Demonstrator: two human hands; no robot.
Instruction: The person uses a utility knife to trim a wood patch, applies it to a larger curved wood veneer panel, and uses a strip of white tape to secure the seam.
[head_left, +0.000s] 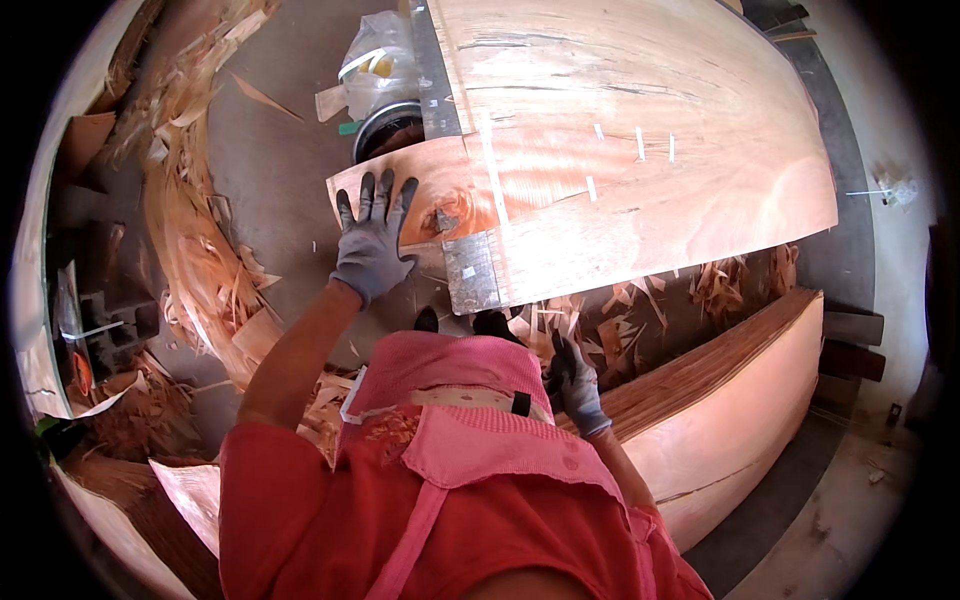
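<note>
Left hand lies spread flat on the veneer sheet; right hand, seemingly curled, grip unclear.

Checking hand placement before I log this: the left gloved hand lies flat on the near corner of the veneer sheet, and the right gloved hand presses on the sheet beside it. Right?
Not quite. The head view shows the left hand flat on the veneer sheet, but the right hand is off the sheet, down by the pink apron near the veneer stack.
</note>
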